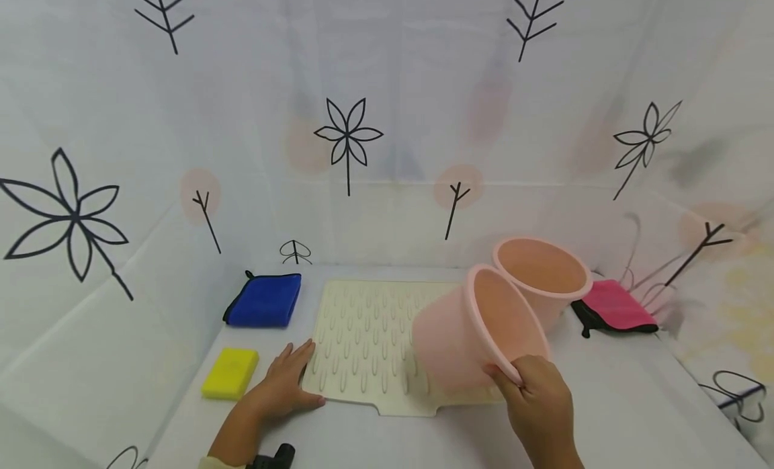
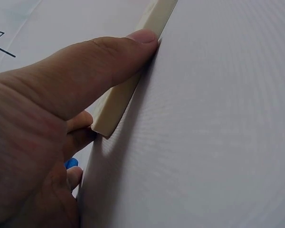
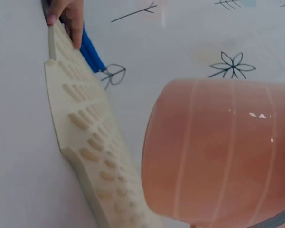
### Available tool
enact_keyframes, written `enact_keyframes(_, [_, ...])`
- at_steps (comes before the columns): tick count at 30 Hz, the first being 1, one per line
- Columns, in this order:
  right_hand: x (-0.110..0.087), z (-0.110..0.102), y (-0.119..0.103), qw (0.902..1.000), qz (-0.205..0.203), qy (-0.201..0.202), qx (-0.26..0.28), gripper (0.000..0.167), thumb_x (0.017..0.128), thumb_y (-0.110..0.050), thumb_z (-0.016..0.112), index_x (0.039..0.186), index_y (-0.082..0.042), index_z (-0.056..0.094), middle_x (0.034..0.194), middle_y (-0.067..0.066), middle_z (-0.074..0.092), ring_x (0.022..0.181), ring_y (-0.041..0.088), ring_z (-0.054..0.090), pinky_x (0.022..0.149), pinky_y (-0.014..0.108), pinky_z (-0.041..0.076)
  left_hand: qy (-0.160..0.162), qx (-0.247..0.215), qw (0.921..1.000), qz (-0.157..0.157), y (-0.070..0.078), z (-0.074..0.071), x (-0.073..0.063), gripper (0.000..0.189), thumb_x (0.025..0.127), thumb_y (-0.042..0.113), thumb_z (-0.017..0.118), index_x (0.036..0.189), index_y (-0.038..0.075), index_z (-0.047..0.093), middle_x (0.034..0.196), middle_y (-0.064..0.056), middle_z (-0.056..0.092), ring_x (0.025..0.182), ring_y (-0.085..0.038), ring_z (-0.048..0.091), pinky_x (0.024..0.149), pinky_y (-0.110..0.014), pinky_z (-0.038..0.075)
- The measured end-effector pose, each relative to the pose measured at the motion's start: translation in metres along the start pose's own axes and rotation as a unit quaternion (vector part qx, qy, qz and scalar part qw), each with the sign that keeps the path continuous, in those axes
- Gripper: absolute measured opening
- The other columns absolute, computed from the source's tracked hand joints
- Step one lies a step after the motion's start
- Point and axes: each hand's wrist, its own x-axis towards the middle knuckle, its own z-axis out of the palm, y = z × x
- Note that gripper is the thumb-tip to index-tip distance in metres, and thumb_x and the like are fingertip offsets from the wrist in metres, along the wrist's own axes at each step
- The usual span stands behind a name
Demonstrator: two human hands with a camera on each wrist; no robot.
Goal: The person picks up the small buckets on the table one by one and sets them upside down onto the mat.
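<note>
My right hand (image 1: 538, 405) grips the rim of a pink plastic bucket (image 1: 444, 341), thumb outside the wall. The bucket is tilted, its mouth facing right and up, over the right part of a cream washboard (image 1: 363, 348) with raised oval ridges. In the right wrist view, the bucket's wall (image 3: 218, 152) fills the right side; its contents cannot be made out. At the washboard's near left corner rests my left hand (image 1: 281, 381), fingers spread along the left side. The left wrist view shows its thumb pressing the board's edge (image 2: 115, 107).
A second pink bucket (image 1: 553, 311) stands upright behind the tilted one. Left of the washboard lie a blue zipped pouch (image 1: 265, 301) and a yellow sponge (image 1: 230, 373). A pink pouch with black trim (image 1: 613, 304) lies at the back right, near the patterned curtain (image 1: 393, 220).
</note>
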Motion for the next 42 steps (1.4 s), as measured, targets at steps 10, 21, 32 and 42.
enact_keyframes(10, [0.000, 0.024, 0.000, 0.9942, -0.037, 0.052, 0.087, 0.038, 0.073, -0.017, 0.092, 0.063, -0.015, 0.055, 0.063, -0.009, 0.048, 0.063, 0.004, 0.040, 0.053, 0.017, 0.032, 0.004, 0.003, 1.0000, 0.000, 0.000, -0.004, -0.002, 0.122, 0.069, 0.046, 0.096, 0.166, 0.013, 0.030, 0.173, -0.008, 0.028, 0.160, -0.047, 0.009, 0.125, -0.070, 0.009])
enact_keyframes(21, [-0.007, 0.044, -0.003, 0.9846, -0.048, 0.047, 0.161, 0.043, 0.071, -0.006, 0.091, 0.063, -0.021, 0.051, 0.067, -0.010, 0.050, 0.064, 0.001, 0.039, 0.052, 0.016, 0.033, 0.005, -0.001, 0.9999, 0.009, 0.005, -0.004, 0.002, 0.121, 0.069, 0.043, 0.097, 0.165, 0.012, 0.031, 0.172, -0.010, 0.029, 0.159, -0.049, 0.009, 0.125, -0.069, 0.009])
enact_keyframes(32, [-0.012, 0.055, -0.023, 0.9701, 0.055, 0.021, 0.236, 0.039, 0.079, 0.000, 0.086, 0.065, -0.020, 0.055, 0.064, -0.010, 0.046, 0.056, 0.001, 0.038, 0.045, 0.019, 0.032, 0.007, -0.004, 1.0000, 0.002, 0.003, -0.002, 0.001, 0.121, 0.069, 0.045, 0.097, 0.165, 0.012, 0.032, 0.173, -0.009, 0.029, 0.160, -0.048, 0.009, 0.125, -0.069, 0.009])
enact_keyframes(42, [-0.012, 0.060, -0.036, 0.9576, 0.131, 0.022, 0.256, 0.045, 0.085, -0.003, 0.082, 0.063, -0.017, 0.045, 0.059, -0.009, 0.036, 0.053, 0.003, 0.032, 0.044, 0.024, 0.028, -0.001, 0.006, 1.0000, -0.007, 0.002, -0.001, 0.001, 0.121, 0.069, 0.047, 0.096, 0.166, 0.013, 0.031, 0.173, -0.008, 0.027, 0.160, -0.047, 0.009, 0.125, -0.069, 0.009])
